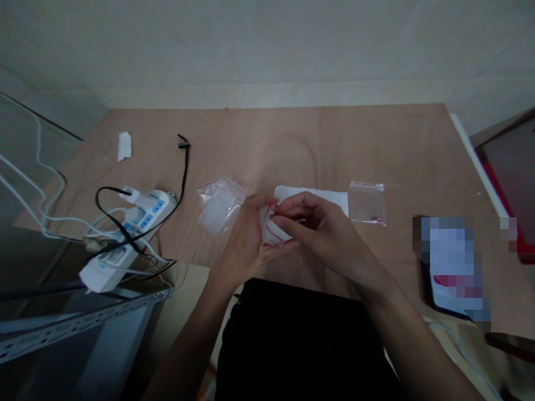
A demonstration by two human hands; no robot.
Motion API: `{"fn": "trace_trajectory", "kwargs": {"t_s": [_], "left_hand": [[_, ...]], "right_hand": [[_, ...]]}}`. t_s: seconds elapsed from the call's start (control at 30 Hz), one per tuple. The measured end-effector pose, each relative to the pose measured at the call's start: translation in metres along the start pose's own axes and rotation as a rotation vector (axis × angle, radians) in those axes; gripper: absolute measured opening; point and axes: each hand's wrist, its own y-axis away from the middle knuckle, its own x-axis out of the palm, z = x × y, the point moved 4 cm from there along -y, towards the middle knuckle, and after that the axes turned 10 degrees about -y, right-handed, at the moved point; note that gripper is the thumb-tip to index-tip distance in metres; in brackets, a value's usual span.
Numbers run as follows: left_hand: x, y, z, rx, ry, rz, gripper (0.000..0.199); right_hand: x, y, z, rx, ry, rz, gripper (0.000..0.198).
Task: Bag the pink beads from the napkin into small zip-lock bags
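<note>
**Red-striped bag [268, 229] between your left hand [242, 236] and right hand [334, 236]**

Bag: thin, whitish, crinkled plastic, thin red line across it. Contents: cannot tell.

Your left hand is partly open and cupped, thumb and fingers around the bag's sides. Your right hand is nearly closed, fingers curled, thumb and fingertips at the bag's upper right edge; exact pinch is hidden.

Just left of your left hand: clear, glossy, wrinkled plastic bags [219, 206] with red edging. Just beyond your right hand, partly covered by it: flat white rectangular piece [288, 192]. Right of that: flat, squarish clear pouch [364, 200], small dark-pink bit in its lower corner. Under everything: smooth, brown wood-grain tabletop [251, 133].
</note>
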Motion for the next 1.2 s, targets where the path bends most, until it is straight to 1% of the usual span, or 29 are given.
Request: {"fn": "trace_trajectory", "kwargs": {"t_s": [0.1,0.17,0.23,0.3,0.33,0.4,0.43,0.53,0.6,0.67,0.77,0.83,0.87,0.9,0.97,1.03,1.07,1.1,1.2], "left_hand": [[0.003,0.0,-0.001,0.018,-0.002,0.017,0.066],[0.005,0.0,-0.003,0.002,-0.027,0.042,0.067],[0.004,0.0,-0.005,-0.017,-0.053,0.031,0.07],[0.002,0.0,-0.009,-0.032,-0.081,0.005,0.073],[0.001,0.0,-0.011,-0.036,-0.097,-0.002,0.073],[0.0,-0.002,-0.016,-0.034,-0.131,0.011,0.07],[0.0,-0.003,-0.019,-0.025,-0.15,0.029,0.067],[0.003,-0.007,-0.026,0.011,-0.205,0.127,0.059],[0.006,-0.007,-0.029,0.022,-0.232,0.175,0.058],[0.008,-0.006,-0.029,0.005,-0.25,0.185,0.056],[0.011,-0.003,-0.029,-0.061,-0.263,0.197,0.046],[0.012,0.0,-0.029,-0.099,-0.243,0.195,0.037],[0.011,0.001,-0.028,-0.116,-0.23,0.174,0.034],[0.01,0.003,-0.027,-0.13,-0.222,0.141,0.031],[0.006,0.006,-0.022,-0.147,-0.228,0.06,0.029],[0.002,0.009,-0.017,-0.146,-0.251,0.001,0.034],[0.002,0.01,-0.014,-0.14,-0.257,-0.009,0.036],[0.002,0.012,-0.012,-0.135,-0.256,-0.012,0.038],[0.004,0.015,-0.007,-0.168,-0.233,-0.012,0.046]], "right_hand": [[0.004,0.004,-0.009,0.122,-0.162,0.066,0.027],[0.006,0.006,-0.012,0.122,-0.191,0.056,0.027],[0.003,0.007,-0.011,0.037,-0.106,-0.007,0.02],[0.0,0.009,-0.007,-0.076,0.057,-0.033,0.005],[-0.001,0.01,-0.004,-0.125,0.147,-0.024,0.005],[-0.003,0.011,0.002,-0.192,0.307,0.025,0.02],[-0.004,0.011,0.004,-0.205,0.364,0.054,0.023],[-0.008,0.009,0.008,-0.173,0.473,0.128,0.017],[-0.011,0.007,0.009,-0.143,0.538,0.156,0.026],[-0.012,0.007,0.009,-0.146,0.589,0.166,0.029],[-0.011,0.012,0.008,-0.157,0.619,0.163,0.025],[-0.013,0.016,0.008,-0.192,0.622,0.164,0.021],[-0.016,0.017,0.009,-0.228,0.621,0.149,0.018],[-0.023,0.018,0.009,-0.27,0.626,0.103,0.016],[-0.043,0.019,0.008,-0.316,0.677,-0.065,0.016],[-0.065,0.017,0.0,-0.294,0.762,-0.218,0.019],[-0.073,0.015,-0.005,-0.272,0.803,-0.243,0.02],[-0.078,0.013,-0.012,-0.253,0.836,-0.232,0.02],[-0.077,0.005,-0.032,-0.231,0.894,-0.146,0.02]]}}
